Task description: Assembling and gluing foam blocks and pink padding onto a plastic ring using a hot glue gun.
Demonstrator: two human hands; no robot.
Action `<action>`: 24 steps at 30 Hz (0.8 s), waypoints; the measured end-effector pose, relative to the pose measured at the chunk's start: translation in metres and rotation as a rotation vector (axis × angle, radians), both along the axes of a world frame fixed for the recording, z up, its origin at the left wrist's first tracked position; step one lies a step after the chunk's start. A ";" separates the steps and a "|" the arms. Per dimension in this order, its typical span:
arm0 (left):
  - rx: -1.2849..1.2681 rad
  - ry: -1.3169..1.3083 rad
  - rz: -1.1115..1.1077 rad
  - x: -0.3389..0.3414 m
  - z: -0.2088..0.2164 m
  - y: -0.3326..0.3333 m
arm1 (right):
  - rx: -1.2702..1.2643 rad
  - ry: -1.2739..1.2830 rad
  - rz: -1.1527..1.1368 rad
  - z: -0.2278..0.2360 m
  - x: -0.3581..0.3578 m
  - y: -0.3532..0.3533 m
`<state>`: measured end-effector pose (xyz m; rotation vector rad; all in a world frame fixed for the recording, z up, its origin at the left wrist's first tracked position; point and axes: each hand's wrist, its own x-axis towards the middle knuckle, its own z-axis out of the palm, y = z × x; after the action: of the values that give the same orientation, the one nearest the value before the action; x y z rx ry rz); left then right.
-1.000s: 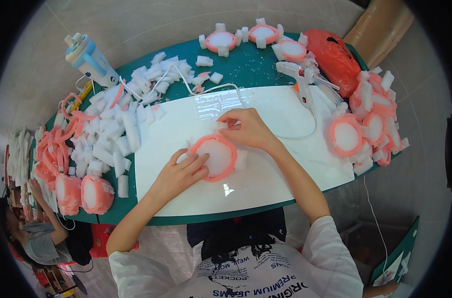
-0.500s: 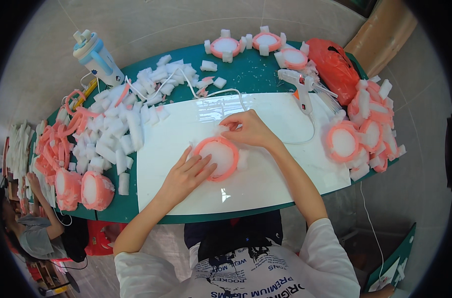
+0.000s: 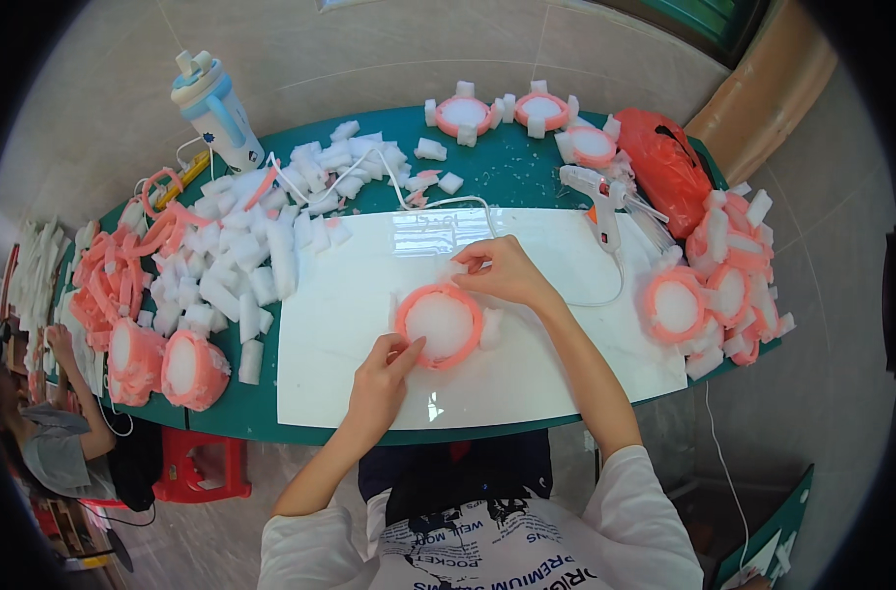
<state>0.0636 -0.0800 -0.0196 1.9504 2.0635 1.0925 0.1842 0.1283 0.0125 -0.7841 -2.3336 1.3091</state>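
A round foam piece, white in the middle with a pink ring around it, lies on the white board in front of me. White foam blocks stick out from its ring, one plainly on the right side. At its lower left edge my left hand pinches the rim, thumb on top and fingers curled. Above the piece, my right hand has thumb and fingers closed on a small white foam block at the ring's top edge. The fingers partly cover that block.
White foam blocks and pink foam strips are heaped at the left. A white glue gun stands at the right, its cord crossing the board. Finished-looking foam rings, a red bag and a bottle sit around the edges.
My left hand has drawn back from lying spread over the disc to pinching its lower left rim. My right hand stays at the top edge with the block.
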 end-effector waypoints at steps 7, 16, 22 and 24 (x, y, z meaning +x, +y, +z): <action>0.143 -0.247 0.165 0.020 -0.003 -0.005 | -0.007 0.021 0.000 -0.004 0.003 0.003; 0.139 -0.362 0.208 0.008 -0.008 0.008 | -0.141 0.034 -0.017 -0.007 0.003 0.005; 0.202 -0.641 0.237 -0.015 -0.011 0.040 | -0.094 0.150 -0.197 -0.020 0.001 0.010; 0.069 -0.585 0.216 -0.031 -0.007 0.052 | -0.121 0.170 -0.302 -0.020 0.001 0.012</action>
<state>0.0329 -0.0280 -0.0270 1.2299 1.9360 1.5628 0.1849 0.1398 -0.0078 -0.9778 -1.9313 1.3325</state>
